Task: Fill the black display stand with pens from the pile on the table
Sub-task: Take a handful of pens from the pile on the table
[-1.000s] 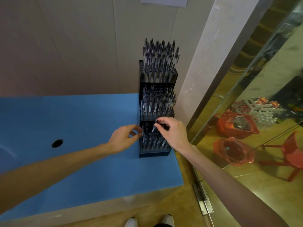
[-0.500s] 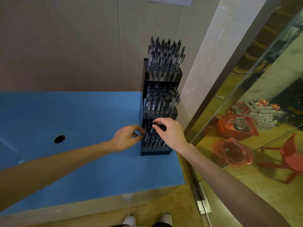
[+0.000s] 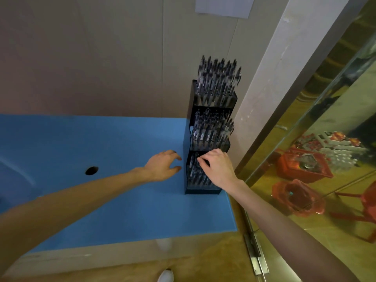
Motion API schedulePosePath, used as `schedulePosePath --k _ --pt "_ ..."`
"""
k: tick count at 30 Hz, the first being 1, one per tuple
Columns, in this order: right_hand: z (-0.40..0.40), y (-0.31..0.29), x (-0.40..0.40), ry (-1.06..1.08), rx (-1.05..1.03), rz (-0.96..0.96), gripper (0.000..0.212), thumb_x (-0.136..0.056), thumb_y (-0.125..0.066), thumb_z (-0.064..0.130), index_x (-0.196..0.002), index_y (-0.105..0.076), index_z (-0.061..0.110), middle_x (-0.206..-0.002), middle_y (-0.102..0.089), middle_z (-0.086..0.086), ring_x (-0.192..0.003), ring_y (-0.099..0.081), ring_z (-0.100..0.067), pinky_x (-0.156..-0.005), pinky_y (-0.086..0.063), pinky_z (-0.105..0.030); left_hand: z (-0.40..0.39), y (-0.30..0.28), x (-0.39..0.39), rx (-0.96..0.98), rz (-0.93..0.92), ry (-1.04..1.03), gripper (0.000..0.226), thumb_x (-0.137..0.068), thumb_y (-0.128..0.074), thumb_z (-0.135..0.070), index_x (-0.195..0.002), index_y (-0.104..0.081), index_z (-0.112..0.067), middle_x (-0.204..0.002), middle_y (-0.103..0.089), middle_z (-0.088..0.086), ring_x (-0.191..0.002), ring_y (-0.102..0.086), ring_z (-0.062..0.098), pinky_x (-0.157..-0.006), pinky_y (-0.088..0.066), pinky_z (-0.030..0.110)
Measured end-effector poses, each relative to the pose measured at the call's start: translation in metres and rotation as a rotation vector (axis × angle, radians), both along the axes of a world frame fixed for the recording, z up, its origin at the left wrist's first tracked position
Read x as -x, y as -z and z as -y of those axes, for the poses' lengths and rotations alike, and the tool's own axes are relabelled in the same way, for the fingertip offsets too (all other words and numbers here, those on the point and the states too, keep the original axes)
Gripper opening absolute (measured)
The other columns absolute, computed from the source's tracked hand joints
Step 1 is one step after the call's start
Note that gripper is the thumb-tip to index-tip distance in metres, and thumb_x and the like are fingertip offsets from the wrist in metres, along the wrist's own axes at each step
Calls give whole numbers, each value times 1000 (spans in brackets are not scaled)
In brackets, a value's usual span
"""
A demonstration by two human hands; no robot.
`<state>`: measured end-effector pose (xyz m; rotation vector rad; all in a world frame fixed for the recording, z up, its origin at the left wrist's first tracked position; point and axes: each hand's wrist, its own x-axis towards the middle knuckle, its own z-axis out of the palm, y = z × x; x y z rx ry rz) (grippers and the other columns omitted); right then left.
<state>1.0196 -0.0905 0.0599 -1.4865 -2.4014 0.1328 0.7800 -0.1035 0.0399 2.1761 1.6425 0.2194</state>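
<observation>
A blue table held the black display stand, its tiers packed with pens. Left hand hovered beside it, loosely open, empty. Right hand apparently pinched a bottom-tier pen; crowding could jam it.

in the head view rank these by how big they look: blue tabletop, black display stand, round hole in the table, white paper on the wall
1. blue tabletop
2. black display stand
3. white paper, cut off by the frame's top edge, so its full size is unknown
4. round hole
</observation>
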Motion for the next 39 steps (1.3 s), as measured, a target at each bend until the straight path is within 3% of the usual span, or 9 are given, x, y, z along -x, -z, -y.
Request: schedulePosePath --k 6,10,14,19,22,25,29,32,39 --pt "11 -11 26 -73 -83 -26 39 -103 -55 37 -132 -65 13 -125 -67 -1 -121 -55 -22 -100 -48 -43 9 -12 29 -62 -340 -26 70 -102 -35 -60 -157 -26 -18 -166 -16 14 -151 -19 32 -123 -15 47" --pt "24 -14 48 -31 -204 78 43 -94 -67 38 -127 -64 10 -116 -64 -6 -111 -58 -28 -91 -48 -43 37 -16 66 -35 -451 -134 75 -102 -29 -64 -160 -18 -18 -168 -4 14 -154 -9 32 -125 -6 50" --pt "41 -10 73 -34 -394 4 42 -88 -69 29 -123 -64 6 -120 -59 -13 -114 -55 -34 -90 -43 -46 83 -14 115 47 -539 -240 77 -101 -26 -65 -160 -17 -16 -167 -3 18 -154 -9 35 -124 -7 53" --pt "66 16 137 -322 -231 -22 49 -88 -72 25 -131 -62 4 -138 -54 -17 -134 -47 -37 -102 -44 -50 156 -3 186 165 -571 -370 76 -100 -34 -64 -157 -23 -15 -166 -9 17 -149 -22 38 -121 -19 51" --pt "82 31 181 -472 -58 59 53 -92 -68 28 -139 -56 7 -143 -51 -11 -137 -45 -33 -107 -42 -45 194 -3 232 272 -543 -469 74 -101 -40 -59 -158 -21 -16 -166 -5 18 -147 -26 39 -120 -26 50" --pt "101 45 234 -616 43 166 57 -100 -55 33 -151 -42 10 -150 -41 -6 -144 -36 -27 -114 -35 -39 228 0 285 285 -479 -550 68 -100 -46 -55 -153 -30 -15 -160 -23 13 -133 -45 35 -107 -42 46" --pt "130 50 324 -709 174 196 58 -105 -46 37 -156 -29 14 -155 -35 -2 -145 -30 -21 -118 -25 -33 263 12 367 285 -447 -674 65 -97 -48 -55 -147 -42 -15 -148 -46 8 -127 -53 29 -101 -48 44" --pt "145 54 403 -691 297 156 59 -105 -47 36 -157 -28 14 -157 -36 -3 -144 -34 -22 -119 -29 -35 283 24 421 302 -353 -788 58 -94 -50 -54 -143 -49 -23 -142 -56 1 -125 -57 24 -97 -51 40" --pt "152 65 563 -593 421 138 56 -102 -53 33 -152 -37 12 -152 -45 -9 -137 -43 -27 -112 -40 -39 306 55 515 402 14 -852 38 -98 -59 -39 -127 -64 -14 -124 -67 7 -109 -63 24 -94 -51 37"
